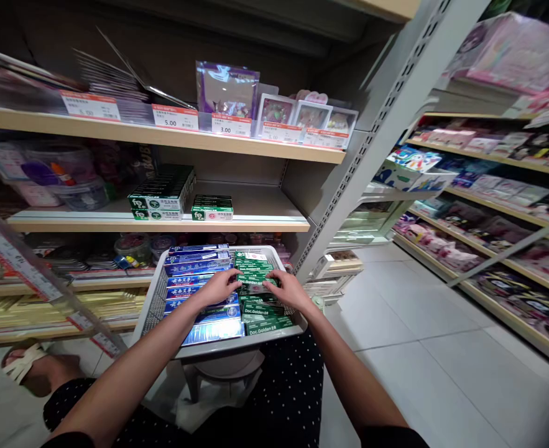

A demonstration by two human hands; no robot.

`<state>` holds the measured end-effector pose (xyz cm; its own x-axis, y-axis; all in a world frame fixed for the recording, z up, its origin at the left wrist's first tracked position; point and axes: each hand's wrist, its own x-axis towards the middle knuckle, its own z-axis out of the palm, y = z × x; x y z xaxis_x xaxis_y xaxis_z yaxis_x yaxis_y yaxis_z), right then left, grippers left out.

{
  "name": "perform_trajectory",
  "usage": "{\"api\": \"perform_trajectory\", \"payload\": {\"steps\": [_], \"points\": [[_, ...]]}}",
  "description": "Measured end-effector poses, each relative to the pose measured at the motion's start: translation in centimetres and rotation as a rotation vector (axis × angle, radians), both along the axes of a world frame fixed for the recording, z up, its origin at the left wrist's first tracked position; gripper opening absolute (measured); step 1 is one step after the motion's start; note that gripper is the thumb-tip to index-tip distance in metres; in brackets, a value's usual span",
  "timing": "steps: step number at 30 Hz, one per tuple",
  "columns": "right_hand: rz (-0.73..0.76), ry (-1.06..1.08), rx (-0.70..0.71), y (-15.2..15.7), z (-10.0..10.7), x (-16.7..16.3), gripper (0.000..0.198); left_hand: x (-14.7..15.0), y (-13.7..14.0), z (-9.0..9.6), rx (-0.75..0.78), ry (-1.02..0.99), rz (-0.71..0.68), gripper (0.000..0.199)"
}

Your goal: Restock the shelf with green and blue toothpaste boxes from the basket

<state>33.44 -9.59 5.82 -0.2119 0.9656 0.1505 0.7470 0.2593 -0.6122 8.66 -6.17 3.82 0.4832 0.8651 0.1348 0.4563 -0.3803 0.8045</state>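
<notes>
A grey basket (149,305) rests on a stool in front of me. Blue boxes (188,281) with white lettering fill its left side, and green "Doc.Golden" boxes (268,323) lie in stacks on its right. My left hand (219,288) grips the left end of one green toothpaste-like box (252,281) in the middle of the green group. At its other end, my right hand (287,289) has its thumb and fingers closed on the same box. How far the fingers reach under the box is hidden.
Just behind the basket, a shelf (250,205) carries one larger row of green-and-white boxes (165,194) and a smaller stack (212,208). Price tags line the shelf above. A metal upright (349,149) stands to the right, and a clear divider (32,267) juts out at left.
</notes>
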Motion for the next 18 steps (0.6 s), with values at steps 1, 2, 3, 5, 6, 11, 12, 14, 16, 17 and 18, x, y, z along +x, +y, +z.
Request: {"api": "perform_trajectory", "payload": {"steps": [1,2,3,5,6,11,12,14,16,17,18], "points": [[-0.043,0.048,0.013,0.4,-0.3,-0.4,0.028,-0.2,0.3,0.0,-0.034,0.002,0.027,0.041],[-0.079,0.097,0.022,0.7,-0.6,-0.8,0.03,-0.3,0.6,-0.1,-0.064,0.002,0.055,0.043],[-0.107,0.145,0.023,1.1,-1.0,-1.2,0.032,-0.5,0.8,-0.3,-0.089,-0.006,0.086,0.044],[-0.148,0.237,0.008,2.0,-1.9,-1.7,0.034,-0.6,1.4,-0.7,-0.147,-0.051,0.153,0.044],[-0.167,0.284,-0.005,2.4,-2.4,-1.9,0.035,-0.7,1.6,-1.0,-0.186,-0.092,0.187,0.044],[-0.233,0.68,-0.112,3.8,-4.8,-1.9,0.047,-0.7,2.5,-2.1,-0.45,-0.404,0.353,0.044],[-0.239,0.769,-0.135,4.0,-5.1,-1.8,0.049,-0.7,2.5,-2.2,-0.481,-0.455,0.383,0.041],[-0.261,0.889,-0.168,4.1,-5.6,-1.7,0.051,-0.5,2.4,-2.0,-0.506,-0.518,0.431,0.032],[-0.281,0.929,-0.189,4.1,-5.8,-1.6,0.049,-0.4,2.3,-1.6,-0.506,-0.547,0.459,0.025],[-0.286,0.936,-0.197,4.1,-5.8,-1.5,0.048,-0.3,2.2,-1.5,-0.498,-0.557,0.468,0.023],[-0.288,0.942,-0.203,4.0,-5.8,-1.5,0.047,-0.3,2.1,-1.4,-0.488,-0.565,0.474,0.022]]}}
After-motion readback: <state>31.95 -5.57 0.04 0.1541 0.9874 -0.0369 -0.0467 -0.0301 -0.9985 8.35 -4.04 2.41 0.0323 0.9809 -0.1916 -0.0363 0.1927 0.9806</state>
